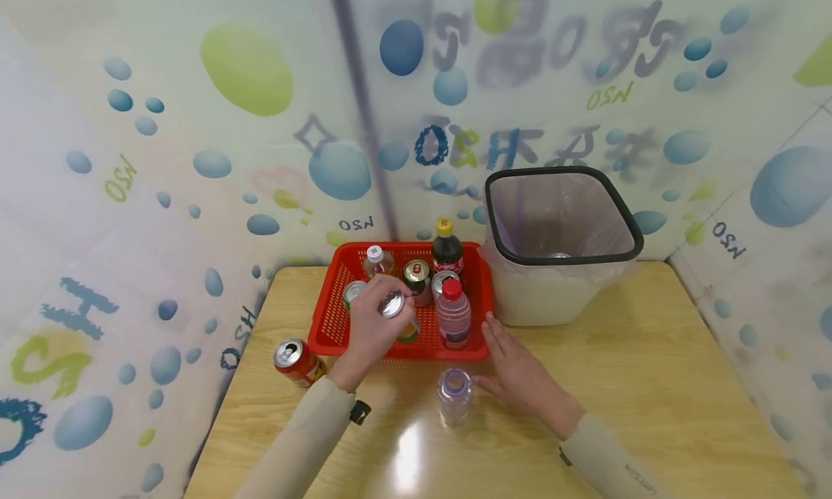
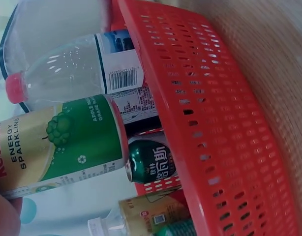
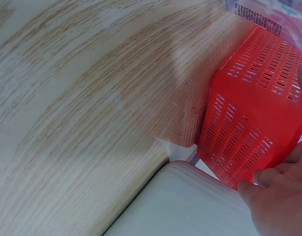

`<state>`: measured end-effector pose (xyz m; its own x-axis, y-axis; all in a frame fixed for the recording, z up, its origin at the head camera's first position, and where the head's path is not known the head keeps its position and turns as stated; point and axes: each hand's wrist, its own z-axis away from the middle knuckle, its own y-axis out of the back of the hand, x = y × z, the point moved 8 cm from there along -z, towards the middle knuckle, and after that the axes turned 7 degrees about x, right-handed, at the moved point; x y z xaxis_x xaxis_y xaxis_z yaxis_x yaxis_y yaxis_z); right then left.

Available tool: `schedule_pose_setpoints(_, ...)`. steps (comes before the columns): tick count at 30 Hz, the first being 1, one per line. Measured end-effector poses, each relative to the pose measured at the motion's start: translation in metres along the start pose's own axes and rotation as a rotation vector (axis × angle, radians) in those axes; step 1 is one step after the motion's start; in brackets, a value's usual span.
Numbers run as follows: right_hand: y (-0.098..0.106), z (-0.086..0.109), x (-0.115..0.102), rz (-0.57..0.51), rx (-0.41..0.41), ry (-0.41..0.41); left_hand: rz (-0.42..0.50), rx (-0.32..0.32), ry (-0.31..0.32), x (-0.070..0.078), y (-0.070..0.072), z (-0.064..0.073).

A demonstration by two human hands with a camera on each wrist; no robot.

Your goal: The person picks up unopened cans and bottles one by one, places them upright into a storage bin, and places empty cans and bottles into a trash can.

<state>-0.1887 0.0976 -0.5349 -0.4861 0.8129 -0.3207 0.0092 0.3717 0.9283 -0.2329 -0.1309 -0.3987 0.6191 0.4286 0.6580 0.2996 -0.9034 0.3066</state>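
My left hand (image 1: pixel 377 315) grips a gold-and-green Red Bull can (image 2: pixel 75 142) over the front part of a red perforated basket (image 1: pixel 409 246). My right hand (image 1: pixel 520 369) touches the basket's front right corner with its fingers extended. Inside stand a clear red-capped bottle (image 1: pixel 453 318), a yellow-capped cola bottle (image 1: pixel 447 253), a gold-topped can (image 1: pixel 417 276), a silver-topped can (image 1: pixel 445 281), a white-capped bottle (image 1: pixel 378 263) and a green can (image 1: pixel 354 291). An uncapped clear bottle (image 1: pixel 453 399) stands on the table close to my right thumb.
A tall bin (image 1: pixel 542 300) with a black rim and a clear liner stands right of the basket. An opened red can (image 1: pixel 299 362) is on the table at the basket's front left. A patterned wall covering (image 1: pixel 260 174) rises behind the wooden table (image 1: pixel 650 383).
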Motion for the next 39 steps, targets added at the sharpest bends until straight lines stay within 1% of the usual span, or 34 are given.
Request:
schedule_pose_setpoints(3, 0.000, 0.000, -0.001, 0.003, 0.005, 0.007, 0.001, 0.021, 0.007, -0.003, -0.003, -0.002)
schedule_pose_setpoints(5, -0.001, 0.000, -0.001, 0.013, 0.001, 0.009, -0.003, 0.023, 0.028, -0.007, -0.006, -0.003)
schedule_pose_setpoints(10, 0.000, 0.000, -0.001, 0.019, -0.006, 0.003, -0.017, 0.001, 0.097, -0.025, -0.017, -0.004)
schedule_pose_setpoints(12, 0.001, 0.000, -0.001, 0.016, -0.002, 0.001, -0.027, -0.018, 0.123, -0.033, -0.023, -0.004)
schedule_pose_setpoints(17, 0.001, 0.001, 0.000, 0.023, -0.001, -0.001, -0.085, -0.064, 0.227, -0.058, -0.037, 0.001)
schedule_pose_setpoints(20, -0.001, 0.001, 0.000, 0.019, -0.007, -0.002, -0.125, -0.068, 0.293, -0.072, -0.041, 0.006)
schedule_pose_setpoints(23, -0.001, 0.000, 0.000, 0.015, -0.006, 0.001, -0.149, -0.073, 0.341, -0.083, -0.044, 0.009)
schedule_pose_setpoints(26, -0.001, 0.000, -0.001, 0.011, 0.003, 0.004, -0.158, -0.083, 0.373, -0.092, -0.046, 0.012)
schedule_pose_setpoints(33, -0.001, 0.000, -0.001, 0.016, 0.006, 0.006, -0.150, -0.136, 0.424, -0.109, -0.055, 0.021)
schedule_pose_setpoints(35, -0.001, 0.000, -0.001, 0.018, 0.012, 0.009, -0.148, -0.150, 0.442, -0.113, -0.058, 0.022)
schedule_pose_setpoints(39, -0.003, 0.000, 0.000, 0.030, 0.019, 0.015, -0.173, -0.182, 0.472, -0.118, -0.061, 0.025)
